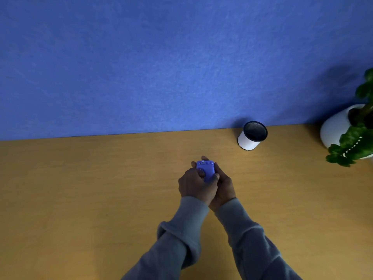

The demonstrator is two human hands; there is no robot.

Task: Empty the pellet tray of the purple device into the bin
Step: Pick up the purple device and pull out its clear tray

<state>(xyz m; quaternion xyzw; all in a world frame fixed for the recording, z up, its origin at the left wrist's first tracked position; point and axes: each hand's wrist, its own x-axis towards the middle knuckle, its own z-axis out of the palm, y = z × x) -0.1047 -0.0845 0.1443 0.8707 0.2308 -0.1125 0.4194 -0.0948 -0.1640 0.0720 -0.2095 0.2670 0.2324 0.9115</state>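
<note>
A small purple device [206, 169] with a row of buttons along its far edge sits between both my hands above the wooden table. My left hand [194, 184] wraps its left side, thumb resting on top. My right hand [224, 186] cups it from the right and underneath, fingertips showing past the far end. The lower part of the device is hidden by my fingers, and no tray shows. The bin [252, 135], a small white cylinder with a dark open top, stands at the back right of the table against the blue wall.
A wooden table [101, 188] stretches left and right, ending at a blue felt wall [161, 67]. A white round pot with a green plant [347, 130] stands at the far right edge, right of the bin.
</note>
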